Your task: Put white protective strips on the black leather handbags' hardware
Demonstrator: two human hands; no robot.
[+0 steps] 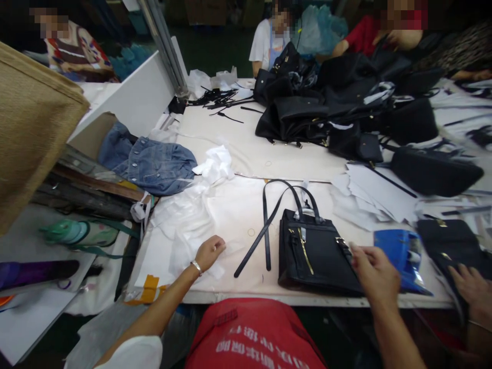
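A black handbag (315, 251) with a gold zip, a buckled side strap and two upright handles lies near the front edge of the table. A long black strap (265, 230) trails from it to the left. My right hand (374, 271) is pinched at the bag's right side, close to the buckle (340, 241); what lies between the fingertips is hidden. Left of the bag, my left hand (209, 252) is closed, its fingertips beside thin translucent wrapping (232, 247). Whether it grips that wrapping I cannot make out.
Black bags (300, 113) are heaped at the back right. White paper sheets (376, 195) and a blue packet (395, 251) lie right of the handbag. A co-worker's hand (471, 287) rests on another black bag (446, 241). A denim jacket (154, 159) lies left.
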